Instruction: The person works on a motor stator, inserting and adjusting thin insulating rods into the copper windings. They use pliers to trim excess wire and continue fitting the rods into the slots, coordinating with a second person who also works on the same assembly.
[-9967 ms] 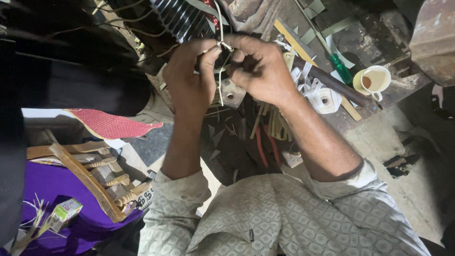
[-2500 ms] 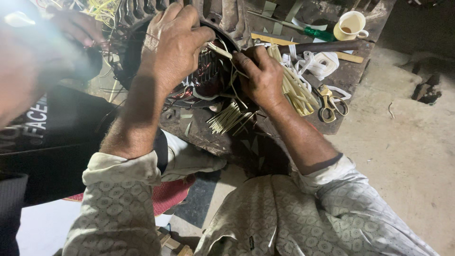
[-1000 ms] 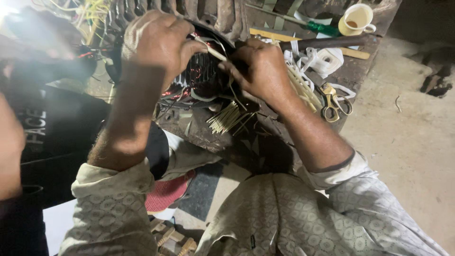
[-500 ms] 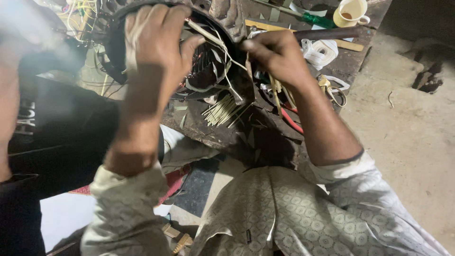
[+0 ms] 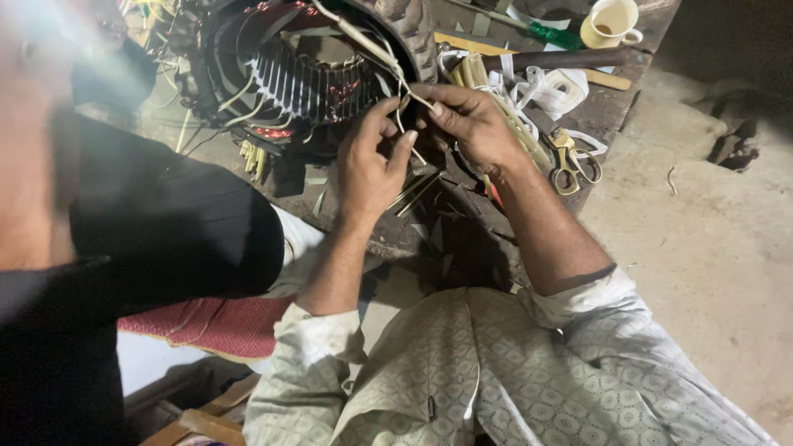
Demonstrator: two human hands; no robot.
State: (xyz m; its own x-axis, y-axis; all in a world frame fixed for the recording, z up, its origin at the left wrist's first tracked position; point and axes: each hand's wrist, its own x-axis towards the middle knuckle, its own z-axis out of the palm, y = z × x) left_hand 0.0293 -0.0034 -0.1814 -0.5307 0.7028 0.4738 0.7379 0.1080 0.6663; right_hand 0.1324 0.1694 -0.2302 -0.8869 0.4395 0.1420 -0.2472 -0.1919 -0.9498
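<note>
Head view, work in hand: the sleeved lead wires (image 5: pixel 388 62) that come out of the motor stator (image 5: pixel 310 78) are being handled at its open rim.
Head view, left hand (image 5: pixel 372 161): fingers curled and narrow, pinching the pale wire ends just beside the stator's edge.
Head view, right hand (image 5: pixel 467 124): thumb and forefinger closed on the same thin wires, touching the left hand's fingertips.
Head view, where the wires sit: they run from the winding over the rim and down between the two hands, above the dark surface (image 5: pixel 611 91).
Head view, done so far: copper coils already lie in the slots, so the winding looks largely laid, by my judgement.
Head view, left to do: the lead ends hang loose and untied; joining and binding them appears unfinished.
Head view, nearby: scissors (image 5: pixel 574 161), a roll of white tape (image 5: pixel 562 87), a cup (image 5: pixel 610 23), a green-handled screwdriver (image 5: pixel 553 35).
Head view, other person: a dark sleeve (image 5: pixel 165 223) at the left, apart from the hands.
</note>
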